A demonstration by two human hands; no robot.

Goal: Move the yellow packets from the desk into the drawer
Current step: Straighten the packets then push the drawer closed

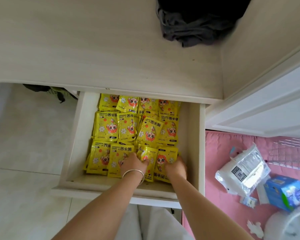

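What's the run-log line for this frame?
stage: placing | left hand: on yellow packets, front row | right hand: same | drawer: open, nearly full | desk: no packets seen

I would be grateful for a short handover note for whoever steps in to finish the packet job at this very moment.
Left hand and right hand: both down in the open drawer, on the front-row yellow packets; fingers look curled on them, the grip is partly hidden.
Packets: rows fill the drawer.
Desk: no yellow packets in view, only a dark cloth.
Done: the move looks complete.
Left: settle the front row, withdraw the hands.
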